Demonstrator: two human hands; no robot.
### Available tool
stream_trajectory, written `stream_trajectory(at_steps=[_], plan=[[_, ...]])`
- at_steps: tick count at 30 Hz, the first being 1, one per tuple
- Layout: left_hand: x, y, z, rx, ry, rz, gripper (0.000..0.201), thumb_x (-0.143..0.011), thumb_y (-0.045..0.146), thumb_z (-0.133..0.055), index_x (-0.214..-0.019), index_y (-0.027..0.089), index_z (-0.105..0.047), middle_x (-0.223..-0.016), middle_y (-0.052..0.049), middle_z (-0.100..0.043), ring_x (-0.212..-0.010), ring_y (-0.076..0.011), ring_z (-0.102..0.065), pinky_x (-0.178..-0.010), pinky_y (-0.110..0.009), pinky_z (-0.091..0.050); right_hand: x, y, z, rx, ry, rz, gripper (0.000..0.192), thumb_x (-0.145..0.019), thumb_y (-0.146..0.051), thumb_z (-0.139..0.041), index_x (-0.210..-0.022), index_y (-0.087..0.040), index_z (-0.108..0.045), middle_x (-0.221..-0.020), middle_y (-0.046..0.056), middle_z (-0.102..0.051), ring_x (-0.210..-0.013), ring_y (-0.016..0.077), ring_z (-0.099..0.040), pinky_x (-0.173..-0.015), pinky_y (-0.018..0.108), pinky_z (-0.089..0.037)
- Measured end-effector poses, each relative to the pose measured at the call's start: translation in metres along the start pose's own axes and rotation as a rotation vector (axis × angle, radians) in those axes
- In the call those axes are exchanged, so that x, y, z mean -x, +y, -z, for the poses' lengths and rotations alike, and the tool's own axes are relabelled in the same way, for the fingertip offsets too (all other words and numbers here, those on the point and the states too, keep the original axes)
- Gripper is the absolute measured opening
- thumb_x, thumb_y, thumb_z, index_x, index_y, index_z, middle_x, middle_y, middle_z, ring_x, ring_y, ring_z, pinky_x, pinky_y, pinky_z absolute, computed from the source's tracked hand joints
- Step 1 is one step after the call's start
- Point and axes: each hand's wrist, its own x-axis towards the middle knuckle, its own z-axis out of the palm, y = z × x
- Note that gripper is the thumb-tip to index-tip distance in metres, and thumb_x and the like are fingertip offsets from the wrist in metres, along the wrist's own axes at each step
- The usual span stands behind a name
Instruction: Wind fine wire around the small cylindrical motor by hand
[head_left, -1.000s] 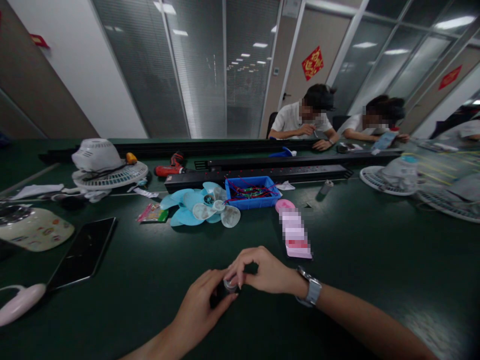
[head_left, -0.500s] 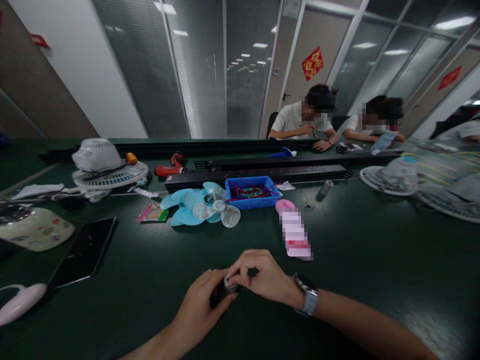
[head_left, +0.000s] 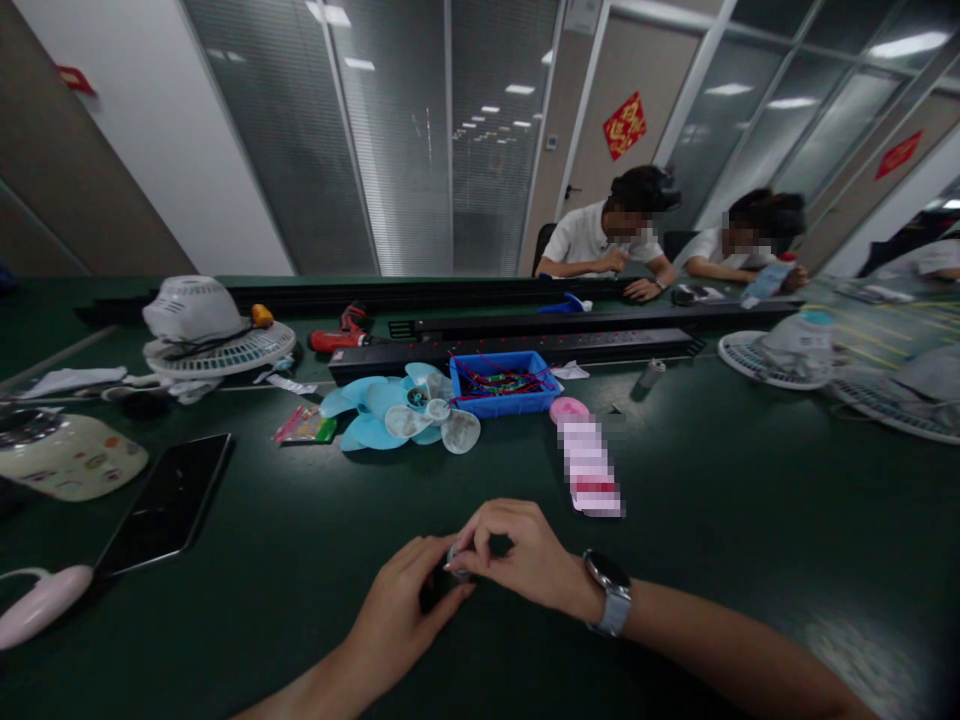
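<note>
My left hand (head_left: 405, 600) curls its fingers and thumb around a small dark cylinder with a grey round top (head_left: 459, 572), held just above the green table. The fingers hide most of its body. From the right, my right hand (head_left: 517, 555), with a watch on the wrist, reaches over it. Its thumb and forefinger are pinched together at the top of the cylinder, and whatever lies between them is too small to make out.
Ahead are blue fan blades (head_left: 390, 410), a blue bin (head_left: 510, 400) of wires and a pink handheld item (head_left: 589, 460). A similar cylinder (head_left: 649, 380) stands farther right. A tablet (head_left: 169, 505) lies left. Behind are black bars (head_left: 517, 350), a red drill (head_left: 341, 335) and two people.
My right thumb and forefinger have shifted slightly left and now cover more of the cylinder's top. My left hand keeps its hold, nearly still.
</note>
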Motion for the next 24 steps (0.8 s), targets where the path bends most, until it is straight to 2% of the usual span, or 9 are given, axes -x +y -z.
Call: stream_trajectory(at_steps=[6, 9, 13, 19, 24], plan=[[-0.001, 0.0, 0.0, 0.025, 0.013, 0.003, 0.023, -0.085, 0.017, -0.069, -0.107, 0.021, -0.067, -0.093, -0.005, -0.071, -0.081, -0.0237, -0.067, -0.071, -0.033, -0.054, 0.002, 0.0, -0.001, 0.01, -0.03, -0.013, 0.009, -0.081, -0.017, -0.077, -0.079, -0.017, -0.068, -0.086, 0.001, -0.076, -0.081, 0.0139, -0.07, -0.078, 0.024, -0.051], [-0.001, -0.001, 0.0, 0.025, 0.015, 0.003, 0.024, -0.085, 0.017, -0.069, -0.108, 0.022, -0.067, -0.095, -0.005, -0.071, -0.083, -0.0236, -0.067, -0.072, -0.033, -0.055, 0.002, 0.002, 0.0, 0.01, -0.065, -0.008, 0.006, -0.081, -0.014, -0.077, -0.081, -0.018, -0.071, -0.087, 0.001, -0.077, -0.082, 0.0143, -0.07, -0.078, 0.024, -0.051], [0.0, -0.002, -0.001, 0.018, 0.013, 0.015, 0.022, -0.085, 0.019, -0.07, -0.107, 0.022, -0.067, -0.089, -0.004, -0.07, -0.076, -0.0222, -0.067, -0.068, -0.032, -0.055, -0.001, 0.004, 0.006, -0.023, -0.119, -0.004, 0.006, -0.079, -0.015, -0.078, -0.078, -0.017, -0.072, -0.085, 0.002, -0.077, -0.08, 0.0144, -0.07, -0.075, 0.023, -0.051], [0.0, -0.001, 0.0, 0.019, 0.023, -0.012, 0.026, -0.085, 0.021, -0.07, -0.11, 0.022, -0.066, -0.096, -0.006, -0.071, -0.085, -0.0242, -0.067, -0.073, -0.033, -0.055, -0.009, 0.005, 0.019, -0.074, -0.263, -0.058, 0.005, -0.083, -0.012, -0.073, -0.082, -0.017, -0.073, -0.089, 0.003, -0.076, -0.085, 0.0152, -0.069, -0.078, 0.025, -0.052], [0.0, 0.002, 0.001, 0.013, 0.017, 0.001, 0.022, -0.086, 0.021, -0.068, -0.108, 0.023, -0.067, -0.091, -0.005, -0.071, -0.079, -0.0229, -0.067, -0.07, -0.032, -0.055, -0.008, 0.004, 0.018, -0.086, -0.247, -0.039, 0.02, -0.081, 0.001, -0.065, -0.075, -0.017, -0.07, -0.087, 0.001, -0.077, -0.084, 0.0142, -0.069, -0.076, 0.024, -0.051]])
